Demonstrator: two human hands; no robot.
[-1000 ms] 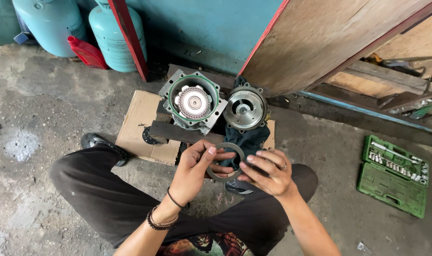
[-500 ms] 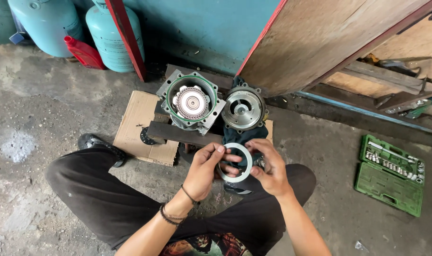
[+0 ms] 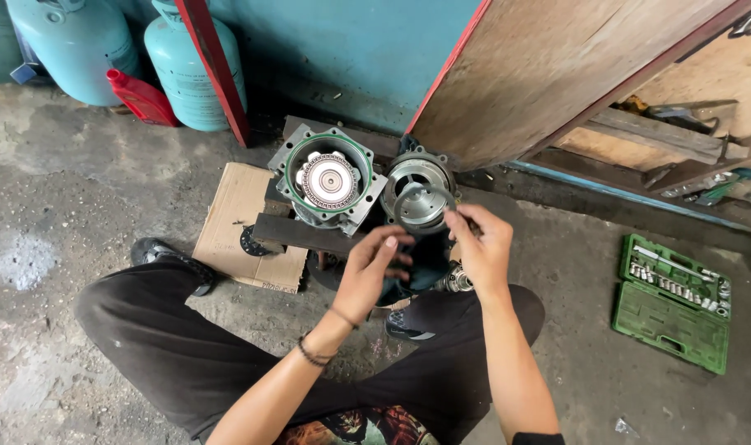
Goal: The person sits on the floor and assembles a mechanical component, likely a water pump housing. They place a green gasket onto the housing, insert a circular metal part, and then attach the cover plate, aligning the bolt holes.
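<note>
I am squatting on a concrete floor. My right hand [image 3: 478, 251] pinches the right edge of a thin grey ring [image 3: 397, 210] between thumb and fingers. My left hand [image 3: 374, 272] has its fingertips on the ring's lower left edge. The ring hangs just over a round grey metal housing [image 3: 416, 177]. To the left of that housing stands a square motor body [image 3: 330, 181] with a green seal around a white and metal centre. Both parts rest on a dark wooden block [image 3: 297, 233].
Flattened cardboard [image 3: 243, 222] lies under the parts. An open green socket set case [image 3: 672, 301] sits on the floor at right. Two pale blue gas cylinders [image 3: 186, 66], a red can [image 3: 140, 99] and a red bar [image 3: 215, 74] stand at the back left. A wooden board [image 3: 556, 66] leans overhead at right.
Both hands have moved the ring up and away from my lap, out over the round metal housing. The view has shifted slightly closer.
</note>
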